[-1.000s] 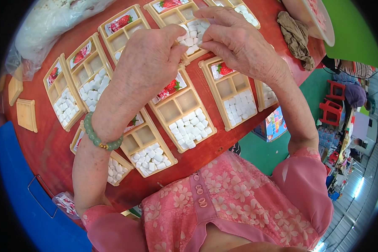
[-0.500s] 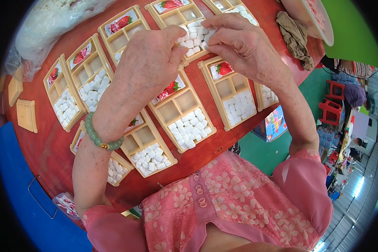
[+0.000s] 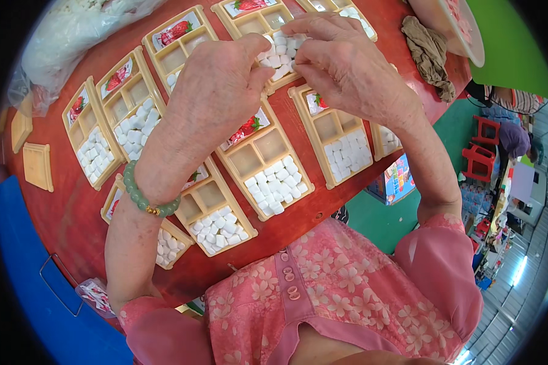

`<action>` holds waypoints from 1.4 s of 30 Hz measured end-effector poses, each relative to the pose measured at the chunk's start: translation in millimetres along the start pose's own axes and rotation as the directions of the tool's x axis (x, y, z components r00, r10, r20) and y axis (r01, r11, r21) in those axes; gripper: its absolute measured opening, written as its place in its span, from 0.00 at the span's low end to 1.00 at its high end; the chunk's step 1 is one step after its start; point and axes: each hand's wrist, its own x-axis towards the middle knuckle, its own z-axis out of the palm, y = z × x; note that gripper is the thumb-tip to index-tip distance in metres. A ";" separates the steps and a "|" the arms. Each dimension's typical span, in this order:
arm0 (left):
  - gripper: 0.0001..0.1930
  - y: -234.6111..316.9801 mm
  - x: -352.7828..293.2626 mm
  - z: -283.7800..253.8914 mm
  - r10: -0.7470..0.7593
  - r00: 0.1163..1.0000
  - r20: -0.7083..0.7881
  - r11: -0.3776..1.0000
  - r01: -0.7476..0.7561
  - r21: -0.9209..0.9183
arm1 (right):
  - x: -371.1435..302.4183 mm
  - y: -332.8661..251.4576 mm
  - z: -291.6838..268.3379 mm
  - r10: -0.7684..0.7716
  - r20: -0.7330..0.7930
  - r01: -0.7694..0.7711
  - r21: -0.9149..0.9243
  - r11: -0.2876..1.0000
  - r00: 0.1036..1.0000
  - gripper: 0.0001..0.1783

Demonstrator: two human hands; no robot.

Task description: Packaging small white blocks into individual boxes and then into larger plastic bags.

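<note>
My right hand [image 3: 347, 73] and left hand [image 3: 222, 82] pinch small white cubes [image 3: 280, 52] in the tray [image 3: 249, 24]; light, crumbly, best held by their sides

We wear a pink floral blouse [image 3: 341, 298] with short sleeves and fabric knot buttons [image 3: 289, 283], plus a green bead bracelet [image 3: 145, 198] on our left wrist.

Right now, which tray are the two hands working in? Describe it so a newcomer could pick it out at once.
On the red table, cream compartment trays lie in rows. Go to the far row, near the brown cloth: the tray whose white-cube section lies under the fingertips of the left hand and right hand. It alone is touched by hands; its neighbours lie uncovered.
</note>
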 end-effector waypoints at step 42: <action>0.14 11.1 2.0 -5.2 -0.114 0.993 0.036 0.974 0.119 -0.192 | -18.1 -15.5 27.4 0.054 0.117 -0.051 -0.032 0.998 0.992 0.56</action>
